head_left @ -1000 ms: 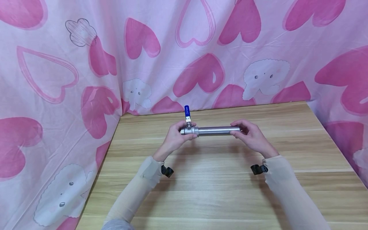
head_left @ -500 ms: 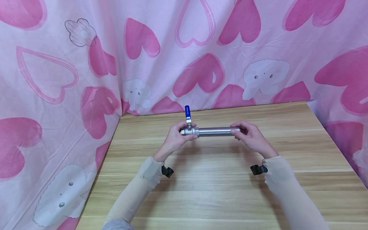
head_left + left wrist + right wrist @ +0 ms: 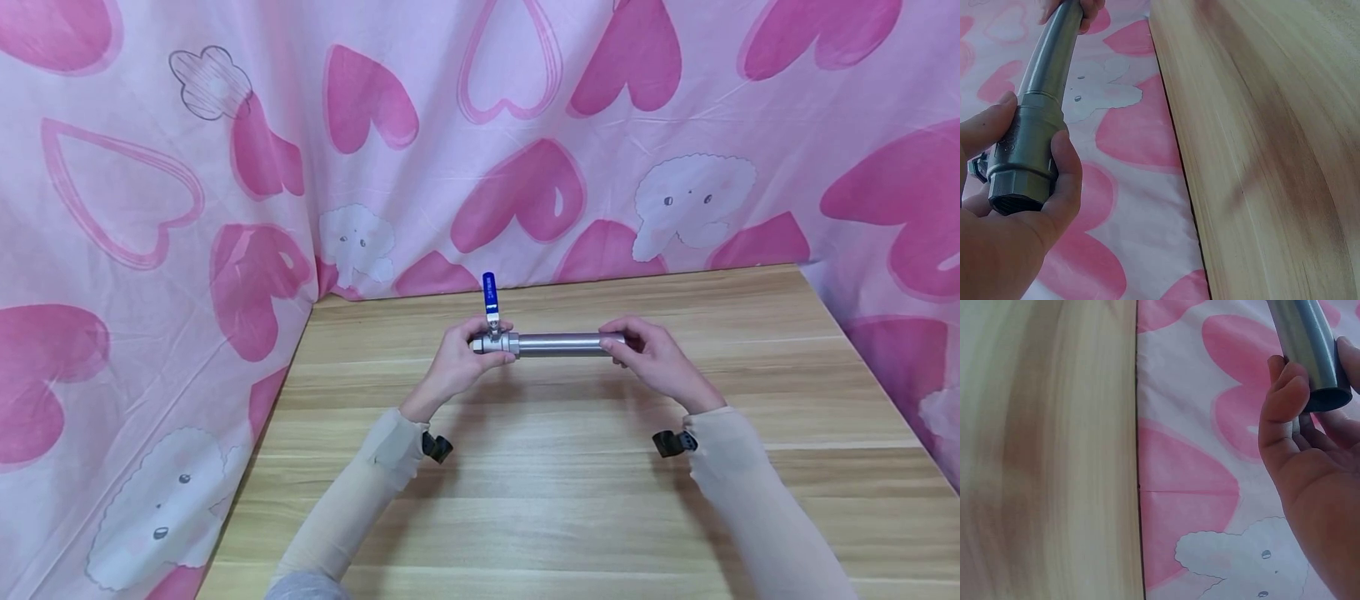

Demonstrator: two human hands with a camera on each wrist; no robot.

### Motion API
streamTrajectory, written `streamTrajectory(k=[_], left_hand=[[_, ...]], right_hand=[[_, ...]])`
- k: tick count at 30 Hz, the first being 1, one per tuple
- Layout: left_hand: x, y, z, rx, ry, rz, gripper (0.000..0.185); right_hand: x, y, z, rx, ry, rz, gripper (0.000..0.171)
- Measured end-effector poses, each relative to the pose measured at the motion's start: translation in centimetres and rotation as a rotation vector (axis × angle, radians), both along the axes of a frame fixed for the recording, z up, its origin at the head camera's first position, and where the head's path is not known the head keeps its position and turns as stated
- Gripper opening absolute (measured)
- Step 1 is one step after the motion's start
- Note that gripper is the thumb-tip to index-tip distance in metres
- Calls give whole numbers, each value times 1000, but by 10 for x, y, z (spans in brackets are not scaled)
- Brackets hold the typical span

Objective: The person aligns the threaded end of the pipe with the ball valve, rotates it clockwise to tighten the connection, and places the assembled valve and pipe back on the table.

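A steel ball valve point(image 3: 495, 342) with a blue lever handle point(image 3: 490, 292) is joined to the left end of a plain steel pipe point(image 3: 562, 344). My left hand point(image 3: 455, 360) grips the valve body, thumb on the near side and fingers behind it. In the left wrist view the hex end of the valve point(image 3: 1019, 190) faces the camera. My right hand point(image 3: 656, 358) pinches the pipe's right end between thumb and fingers. The right wrist view shows that end as an open round mouth point(image 3: 1329, 400). Pipe and valve lie level across, held over the table, with the lever pointing away from me.
A wood-grain table point(image 3: 555, 500) lies beneath both hands. Pink curtain cloth point(image 3: 420, 167) with hearts and white puppy faces stands along the back and both sides. Small black cameras are strapped at the left wrist point(image 3: 437, 447) and right wrist point(image 3: 673, 442).
The blue lever has tilted slightly, its tip a little higher and more to the right in the head view. Both hands keep their grips and have barely moved.
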State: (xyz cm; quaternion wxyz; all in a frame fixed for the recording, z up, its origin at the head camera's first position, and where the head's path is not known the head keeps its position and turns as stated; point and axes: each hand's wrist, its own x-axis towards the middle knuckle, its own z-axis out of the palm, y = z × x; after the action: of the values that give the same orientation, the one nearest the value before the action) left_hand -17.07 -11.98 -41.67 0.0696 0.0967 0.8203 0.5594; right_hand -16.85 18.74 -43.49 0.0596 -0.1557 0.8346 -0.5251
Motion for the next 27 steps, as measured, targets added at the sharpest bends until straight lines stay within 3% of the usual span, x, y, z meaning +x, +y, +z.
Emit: streamTrajectory(k=[9, 13, 20, 27], left_hand=[[-5, 0, -6, -35, 46, -53, 44], [-6, -1, -10, -68, 43, -95, 48], [-9, -3, -27, -149, 45, -182, 54], [-13, -5, -46, -185, -2, -162, 55]], right_hand=[[-3, -3, -5, 80, -35, 23, 46], [-5, -4, -7, 129, -4, 33, 42], [-6, -8, -17, 202, 42, -10, 33], [-8, -15, -34, 260, 12, -24, 31]])
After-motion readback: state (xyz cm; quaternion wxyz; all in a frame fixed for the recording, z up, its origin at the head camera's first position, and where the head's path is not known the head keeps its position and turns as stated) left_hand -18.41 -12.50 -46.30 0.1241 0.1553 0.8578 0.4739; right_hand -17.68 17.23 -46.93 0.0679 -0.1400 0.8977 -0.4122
